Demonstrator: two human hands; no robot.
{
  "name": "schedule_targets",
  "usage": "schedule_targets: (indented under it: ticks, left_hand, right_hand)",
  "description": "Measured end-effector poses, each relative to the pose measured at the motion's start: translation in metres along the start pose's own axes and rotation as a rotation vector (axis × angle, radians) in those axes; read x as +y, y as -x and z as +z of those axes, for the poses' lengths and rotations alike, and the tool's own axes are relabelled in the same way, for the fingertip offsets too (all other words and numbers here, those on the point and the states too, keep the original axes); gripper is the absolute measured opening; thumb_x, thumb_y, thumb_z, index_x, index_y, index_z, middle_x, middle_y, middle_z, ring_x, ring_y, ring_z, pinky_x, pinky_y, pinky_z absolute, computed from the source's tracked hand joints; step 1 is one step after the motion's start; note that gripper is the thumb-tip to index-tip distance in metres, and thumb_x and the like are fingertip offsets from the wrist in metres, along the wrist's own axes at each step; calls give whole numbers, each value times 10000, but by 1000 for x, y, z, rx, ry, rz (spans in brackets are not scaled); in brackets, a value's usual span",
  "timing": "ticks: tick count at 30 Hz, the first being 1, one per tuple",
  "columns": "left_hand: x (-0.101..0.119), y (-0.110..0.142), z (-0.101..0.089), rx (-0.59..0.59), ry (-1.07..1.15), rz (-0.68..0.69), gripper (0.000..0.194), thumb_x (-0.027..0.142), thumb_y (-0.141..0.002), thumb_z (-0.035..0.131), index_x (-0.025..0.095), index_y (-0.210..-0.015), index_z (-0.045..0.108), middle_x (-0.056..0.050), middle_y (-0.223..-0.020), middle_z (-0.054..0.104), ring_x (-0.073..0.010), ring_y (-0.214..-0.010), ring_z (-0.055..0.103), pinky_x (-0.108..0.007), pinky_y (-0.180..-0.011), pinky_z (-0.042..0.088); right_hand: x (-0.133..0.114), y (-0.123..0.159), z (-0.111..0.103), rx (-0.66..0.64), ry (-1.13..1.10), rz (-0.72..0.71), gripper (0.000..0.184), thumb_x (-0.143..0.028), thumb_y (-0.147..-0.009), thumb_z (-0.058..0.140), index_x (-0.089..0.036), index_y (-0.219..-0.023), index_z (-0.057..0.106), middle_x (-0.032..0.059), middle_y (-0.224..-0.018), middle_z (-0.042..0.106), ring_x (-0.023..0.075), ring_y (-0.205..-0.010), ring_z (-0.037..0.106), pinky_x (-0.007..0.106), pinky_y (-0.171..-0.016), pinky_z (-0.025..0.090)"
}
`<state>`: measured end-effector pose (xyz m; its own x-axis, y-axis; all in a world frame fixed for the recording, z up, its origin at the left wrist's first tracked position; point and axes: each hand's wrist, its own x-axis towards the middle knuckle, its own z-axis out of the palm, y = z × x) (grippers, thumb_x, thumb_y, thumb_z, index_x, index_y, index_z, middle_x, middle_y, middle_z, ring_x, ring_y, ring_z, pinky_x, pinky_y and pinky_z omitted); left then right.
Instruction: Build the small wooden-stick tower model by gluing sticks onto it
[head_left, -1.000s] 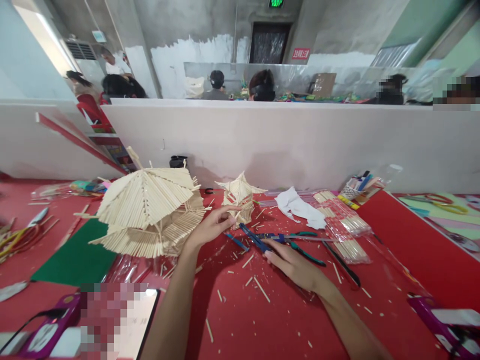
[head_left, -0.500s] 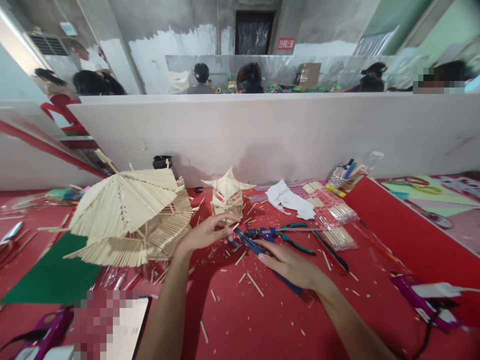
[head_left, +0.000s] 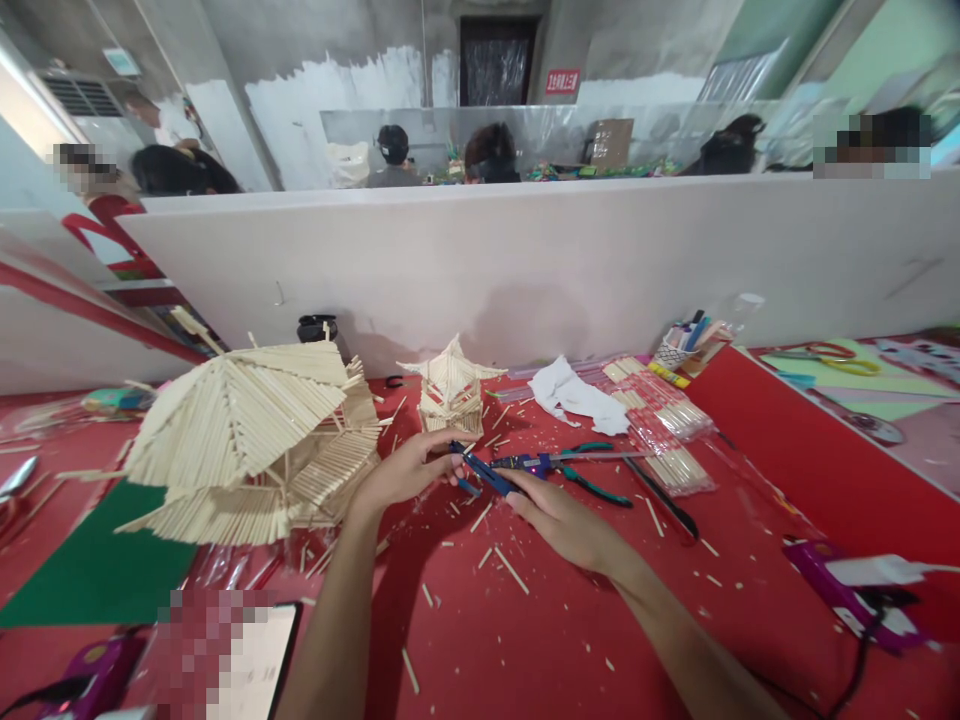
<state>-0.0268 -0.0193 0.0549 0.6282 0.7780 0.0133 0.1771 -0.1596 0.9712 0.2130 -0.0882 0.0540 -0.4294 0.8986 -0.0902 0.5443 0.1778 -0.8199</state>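
Pliers [head_left: 487,473], gripped by the right fingers [head_left: 523,504], slant toward the left fingers [head_left: 444,466], likely for control; whether those hold anything, I cannot tell.

It looked like a shared craft workshop: stick-built models [head_left: 232,410], green-handled pliers [head_left: 604,492] and packaged sticks [head_left: 679,465] shared a scrap-strewn red surface [head_left: 480,640], with other people [head_left: 491,150] beyond a white partition [head_left: 420,250].
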Motion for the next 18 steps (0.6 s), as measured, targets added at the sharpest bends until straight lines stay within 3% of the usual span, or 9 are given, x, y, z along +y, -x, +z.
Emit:
schedule_targets:
  ticks: [5,8,18]
  left_hand:
    - [4,1,-1,-7,-17,-10,388,308,-907,559,199,-1279,576,-58,-886,673,-151,-765,618,-312,-741,521]
    - [4,2,-3,-24,-39,-11,399,288,-883,595,206,-1274,571,-74,-1006,676,-153,-808,632,-331,-777,524]
    - [8,4,1,-59,-85,-14,369,237,-868,596,215,-1235,565,-79,-1133,656,-153,-841,662,-323,-809,528]
  right_hand:
    - [7,-1,5,22,-17,-39,457,-380,-989,350,-217,-1404,453,96,-1422,512,241,-1280,498,434,-1079,364]
    - [10,-2,9,54,22,-54,437,-353,-989,356,-194,-1379,470,117,-1394,533,250,-1275,496,436,-1065,367]
    - [11,-11,21,112,273,-118,356,-312,-997,333,-142,-1203,567,144,-1098,669,259,-1040,625,377,-890,446]
